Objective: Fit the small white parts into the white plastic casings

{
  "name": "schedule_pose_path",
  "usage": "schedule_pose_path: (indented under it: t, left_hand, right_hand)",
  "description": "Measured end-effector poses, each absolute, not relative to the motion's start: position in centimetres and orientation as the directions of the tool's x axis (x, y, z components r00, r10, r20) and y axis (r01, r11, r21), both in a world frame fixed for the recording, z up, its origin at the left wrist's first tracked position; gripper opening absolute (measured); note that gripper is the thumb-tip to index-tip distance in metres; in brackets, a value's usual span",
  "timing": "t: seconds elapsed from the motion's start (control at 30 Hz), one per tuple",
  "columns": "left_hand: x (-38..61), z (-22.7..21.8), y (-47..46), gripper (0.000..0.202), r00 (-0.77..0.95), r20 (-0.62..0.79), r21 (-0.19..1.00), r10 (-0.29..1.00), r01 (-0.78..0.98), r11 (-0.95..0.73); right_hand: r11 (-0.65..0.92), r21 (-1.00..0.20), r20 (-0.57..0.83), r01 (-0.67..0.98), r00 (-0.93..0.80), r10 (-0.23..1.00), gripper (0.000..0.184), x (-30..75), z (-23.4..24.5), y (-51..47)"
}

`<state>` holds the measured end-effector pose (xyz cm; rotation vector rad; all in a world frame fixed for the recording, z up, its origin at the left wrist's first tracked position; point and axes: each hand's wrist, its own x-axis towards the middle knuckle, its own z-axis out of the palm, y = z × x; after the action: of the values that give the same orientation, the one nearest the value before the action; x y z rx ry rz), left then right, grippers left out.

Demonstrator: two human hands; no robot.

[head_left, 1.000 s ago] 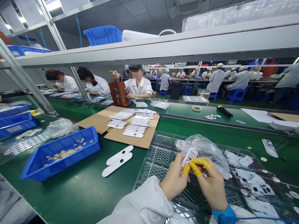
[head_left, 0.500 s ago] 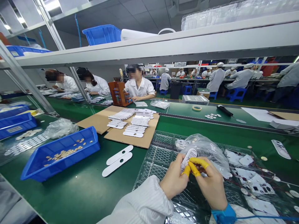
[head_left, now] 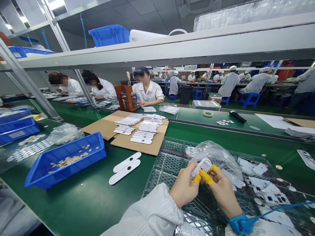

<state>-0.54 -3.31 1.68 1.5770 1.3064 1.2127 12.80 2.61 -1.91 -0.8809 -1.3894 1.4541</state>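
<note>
Keypad panel (head_left: 201, 166): small white oblong w/ rows of holes, pinched up between both hands, just above clear grid tray (head_left: 169, 164), right in front of crumpled poly bag (head_left: 221, 156). L hand (head_left: 183, 190): closed narrow on lower end of panel, thumb in yellow cot (head_left: 197, 179) on front face. R hand (head_left: 222, 191): also closed on it, yellow-cotted fingertips (head_left: 207, 177) at right edge and lower corner; blue wrist strap (head_left: 240, 224) w/ cord trailing off to the right. Judging by look: thin moulded plastic or rubber, v. light, prob some flex along length, so no bending across hole rows. Smooth face, likely slippery on bare skin; grip + clean surface via cots, presumably. Best taken by long edges or solid rounded end, not by webs between holes (weakest spots, IMO). Needs light pinch only, no squeeze. Left of L hand: two white strips (head_left: 124, 167) flat on green belt (head_left: 86, 203); further left, blue bin (head_left: 66, 160) w/ small gold discs. Beyond hands: cardboard (head_left: 150, 149) w/ rows of stacked strips. Right of R hand: more white parts + loose discs in tray, too blurry for detail.
</note>
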Motion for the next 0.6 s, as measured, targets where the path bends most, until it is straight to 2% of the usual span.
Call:
schedule_pose_path:
  t: [0.2,0.27,0.37,0.43,0.5,0.53,0.6]
  left_hand:
    - [-0.6,0.3,-2.5,0.024,-0.075,0.097,0.99,0.992,0.106,-0.089]
    - [-0.9,0.1,-2.1,0.02,-0.134,0.068,0.998,0.989,0.026,-0.065]
    - [-1.4,-0.1,-1.7,0.017,-0.173,0.042,0.998,0.984,-0.042,-0.05]
    - [-1.5,-0.2,-1.6,0.017,-0.164,0.03,0.997,0.986,-0.067,-0.041]
    - [-1.5,-0.1,-1.7,0.017,-0.138,0.021,0.995,0.99,-0.093,-0.034]
    - [-1.5,0.0,-1.7,0.018,-0.12,0.018,0.994,0.993,-0.104,-0.031]
    - [-1.3,0.3,-1.9,0.019,-0.084,0.017,0.992,0.996,-0.123,-0.027]
  right_hand:
    - [0.216,-0.976,0.197,0.032,-0.305,0.932,0.018,13.9,-1.3,2.1]
    - [0.279,-0.942,0.179,0.185,-0.426,0.887,0.013,14.6,-0.3,0.3]
    - [0.472,-0.757,-0.009,0.452,-0.729,0.684,0.017,14.9,0.9,-3.8]
    - [0.605,-0.564,-0.114,0.562,-0.778,0.618,0.024,14.5,0.8,-6.4]
    - [0.681,-0.396,-0.123,0.616,-0.771,0.625,0.024,14.1,0.1,-8.0]
    - [0.7,-0.359,-0.107,0.617,-0.773,0.625,0.02,14.0,-0.4,-8.4]
    - [0.714,-0.404,-0.049,0.572,-0.793,0.607,0.012,14.7,-1.4,-8.4]
